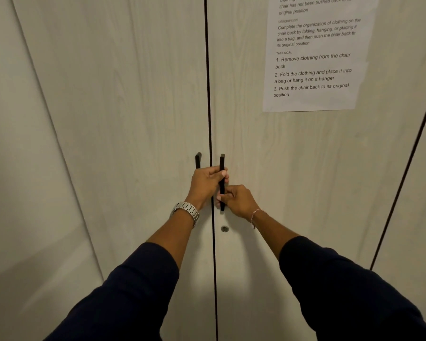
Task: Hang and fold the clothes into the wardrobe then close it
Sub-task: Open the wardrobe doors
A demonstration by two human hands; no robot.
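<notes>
Two pale wood-grain wardrobe doors fill the view, the left door (123, 119) and the right door (305, 180) meeting at a thin dark seam down the middle, so the wardrobe stands closed; no clothes show anywhere. A printed paper sheet (315, 57) of task instructions is stuck high on the right door. Both of the person's arms reach forward from the bottom edge in dark navy sleeves (123, 299) pushed up the forearms. The left hand (204, 184) crosses the seam, its fingers curled over the upper part of the right door's black bar handle (222, 163), and it covers most of the left door's black bar handle (198, 159), whose top end alone shows. The right hand (237, 199) grips the lower part of the right handle, fingers wrapped round it. A silver link watch (186, 211) sits on the left wrist and a thin bracelet (257, 214) on the right. A small round metal lock (224, 229) lies just below the right handle.
</notes>
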